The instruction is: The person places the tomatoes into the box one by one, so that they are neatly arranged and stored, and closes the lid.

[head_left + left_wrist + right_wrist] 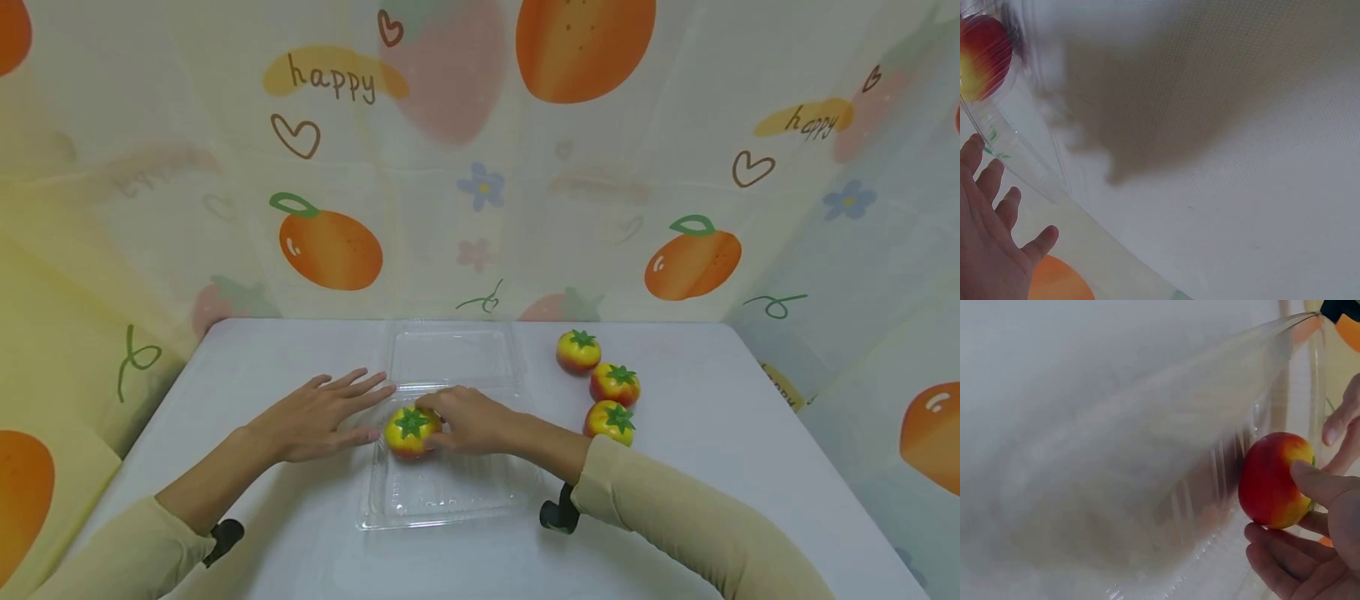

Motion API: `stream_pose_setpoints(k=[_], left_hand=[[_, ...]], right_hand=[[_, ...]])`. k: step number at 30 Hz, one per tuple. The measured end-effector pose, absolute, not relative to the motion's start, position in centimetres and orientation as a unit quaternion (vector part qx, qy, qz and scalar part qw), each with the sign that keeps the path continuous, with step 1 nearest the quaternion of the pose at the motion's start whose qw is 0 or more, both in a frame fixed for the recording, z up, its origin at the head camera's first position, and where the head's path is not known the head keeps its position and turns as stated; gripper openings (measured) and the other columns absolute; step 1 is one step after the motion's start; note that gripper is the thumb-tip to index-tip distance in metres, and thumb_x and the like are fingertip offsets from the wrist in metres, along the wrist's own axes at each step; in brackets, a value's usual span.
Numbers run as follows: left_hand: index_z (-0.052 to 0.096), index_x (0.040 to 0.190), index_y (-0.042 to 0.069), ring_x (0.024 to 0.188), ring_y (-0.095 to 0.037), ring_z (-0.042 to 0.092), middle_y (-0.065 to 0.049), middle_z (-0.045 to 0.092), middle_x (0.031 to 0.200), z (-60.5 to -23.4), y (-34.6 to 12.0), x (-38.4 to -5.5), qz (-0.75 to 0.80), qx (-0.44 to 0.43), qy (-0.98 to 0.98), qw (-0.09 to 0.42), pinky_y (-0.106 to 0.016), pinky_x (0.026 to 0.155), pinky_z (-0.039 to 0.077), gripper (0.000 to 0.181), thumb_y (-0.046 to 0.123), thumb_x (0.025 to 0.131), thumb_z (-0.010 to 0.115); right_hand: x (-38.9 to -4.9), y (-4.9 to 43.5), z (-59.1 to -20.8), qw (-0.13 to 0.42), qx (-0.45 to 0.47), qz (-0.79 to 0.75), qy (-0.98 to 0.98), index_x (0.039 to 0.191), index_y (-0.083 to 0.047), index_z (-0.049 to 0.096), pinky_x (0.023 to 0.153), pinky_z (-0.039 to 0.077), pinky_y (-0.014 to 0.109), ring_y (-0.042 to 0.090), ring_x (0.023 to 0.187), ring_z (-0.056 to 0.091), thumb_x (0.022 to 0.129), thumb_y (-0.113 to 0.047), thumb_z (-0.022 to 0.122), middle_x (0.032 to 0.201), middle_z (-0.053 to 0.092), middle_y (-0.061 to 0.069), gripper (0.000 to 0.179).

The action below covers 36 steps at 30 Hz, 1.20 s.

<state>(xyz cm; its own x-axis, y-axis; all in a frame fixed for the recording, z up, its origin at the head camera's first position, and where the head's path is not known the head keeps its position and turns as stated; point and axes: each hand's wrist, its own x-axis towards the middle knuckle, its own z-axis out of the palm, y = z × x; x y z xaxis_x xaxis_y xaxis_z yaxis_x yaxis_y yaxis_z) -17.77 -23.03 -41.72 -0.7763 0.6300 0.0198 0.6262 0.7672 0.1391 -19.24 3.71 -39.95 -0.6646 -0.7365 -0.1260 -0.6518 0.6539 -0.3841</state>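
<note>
A clear plastic clamshell box [442,492] lies on the white table with its lid [453,358] folded back towards the wall. In the box's far left corner sits a red-and-yellow fruit with a green star-shaped top [412,431]. My right hand [472,421] holds that fruit between thumb and fingers; the right wrist view shows the thumb on the fruit's side [1272,481]. My left hand [322,417], fingers straight and spread, is at the box's left edge, close to the fruit. Whether it touches the box I cannot tell.
Three more such fruits stand in a row right of the box: a far one [578,352], a middle one [615,384] and a near one [609,421] partly behind my right forearm. A printed fabric wall [510,225] rises behind the table [690,375].
</note>
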Motion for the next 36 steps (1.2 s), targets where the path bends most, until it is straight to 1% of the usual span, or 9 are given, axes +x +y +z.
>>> stream_pose_setpoints(k=[2, 4, 10, 16, 19, 23, 26, 30, 36], left_hand=[[0.04, 0.154, 0.023, 0.146, -0.035, 0.032, -0.005, 0.038, 0.158, -41.7, -23.0, -17.8, 0.069, 0.334, 0.94, 0.015, -0.066, 0.107, 0.033, 0.069, 0.061, 0.097, 0.047], [0.04, 0.154, 0.023, 0.145, -0.035, 0.032, -0.005, 0.037, 0.158, -41.7, -23.0, -17.8, 0.068, 0.333, 0.94, 0.017, -0.066, 0.107, 0.033, 0.069, 0.061, 0.097, 0.047], [0.04, 0.154, 0.023, 0.146, -0.035, 0.032, -0.004, 0.037, 0.159, -41.8, -23.0, -17.8, 0.071, 0.332, 0.94, 0.018, -0.066, 0.107, 0.033, 0.069, 0.061, 0.097, 0.046], [0.039, 0.154, 0.024, 0.146, -0.035, 0.032, -0.004, 0.037, 0.158, -41.9, -23.0, -17.7, 0.07, 0.331, 0.941, 0.015, -0.065, 0.107, 0.033, 0.068, 0.061, 0.098, 0.046], [0.04, 0.154, 0.024, 0.146, -0.035, 0.032, -0.004, 0.037, 0.159, -42.0, -23.0, -17.7, 0.07, 0.329, 0.942, 0.016, -0.066, 0.107, 0.034, 0.068, 0.061, 0.097, 0.046], [0.04, 0.154, 0.024, 0.146, -0.035, 0.032, -0.004, 0.037, 0.159, -42.0, -23.0, -17.7, 0.069, 0.327, 0.942, 0.017, -0.066, 0.107, 0.033, 0.068, 0.061, 0.097, 0.046], [0.04, 0.154, 0.024, 0.146, -0.035, 0.032, -0.004, 0.037, 0.159, -42.0, -23.0, -17.7, 0.071, 0.326, 0.942, 0.019, -0.065, 0.107, 0.033, 0.068, 0.061, 0.097, 0.046], [0.039, 0.154, 0.024, 0.146, -0.035, 0.031, -0.005, 0.037, 0.159, -41.9, -23.0, -17.6, 0.074, 0.327, 0.942, 0.021, -0.065, 0.107, 0.034, 0.068, 0.061, 0.097, 0.047], [0.04, 0.154, 0.023, 0.146, -0.035, 0.032, -0.005, 0.037, 0.158, -41.8, -22.9, -17.7, 0.072, 0.332, 0.941, 0.016, -0.064, 0.107, 0.035, 0.068, 0.06, 0.098, 0.047]], right_hand=[[-19.2, 3.8, -39.9, 0.138, -0.376, -0.145, 0.905, 0.135, -0.011, 0.06, 0.09, 0.051, 0.021, 0.01, 0.098, 0.063, 0.091, -0.03, 0.074, 0.125, 0.067, 0.002, 0.049], [-19.3, 3.9, -40.0, 0.138, -0.369, -0.133, 0.91, 0.135, -0.013, 0.06, 0.09, 0.052, 0.023, 0.011, 0.099, 0.064, 0.091, -0.032, 0.074, 0.126, 0.067, 0.002, 0.05], [-19.2, 4.1, -40.3, 0.137, -0.365, -0.116, 0.914, 0.138, -0.015, 0.058, 0.1, 0.05, 0.033, 0.016, 0.116, 0.062, 0.091, -0.037, 0.073, 0.133, 0.064, 0.002, 0.053], [-19.3, 4.4, -40.1, 0.146, -0.363, -0.114, 0.913, 0.142, -0.014, 0.055, 0.104, 0.047, 0.038, 0.019, 0.123, 0.059, 0.092, -0.041, 0.071, 0.139, 0.06, 0.002, 0.06], [-19.5, 5.4, -39.7, 0.154, -0.363, -0.126, 0.91, 0.143, -0.014, 0.054, 0.1, 0.05, 0.037, 0.018, 0.12, 0.061, 0.092, -0.043, 0.07, 0.14, 0.059, 0.003, 0.061], [-19.8, 7.4, -38.9, 0.159, -0.371, -0.137, 0.905, 0.143, -0.012, 0.054, 0.094, 0.053, 0.034, 0.017, 0.111, 0.065, 0.093, -0.04, 0.069, 0.14, 0.059, 0.006, 0.059], [-19.6, 8.9, -38.2, 0.155, -0.373, -0.138, 0.904, 0.143, -0.012, 0.053, 0.092, 0.054, 0.036, 0.019, 0.108, 0.066, 0.093, -0.039, 0.069, 0.14, 0.059, 0.008, 0.059], [-19.1, 11.0, -37.4, 0.149, -0.374, -0.154, 0.902, 0.144, -0.014, 0.053, 0.09, 0.056, 0.035, 0.021, 0.107, 0.067, 0.091, -0.038, 0.072, 0.138, 0.06, 0.007, 0.06], [-17.8, 14.2, -36.3, 0.154, -0.35, -0.171, 0.908, 0.147, -0.02, 0.05, 0.093, 0.054, 0.037, 0.02, 0.115, 0.062, 0.088, -0.037, 0.076, 0.14, 0.058, 0.001, 0.067]])
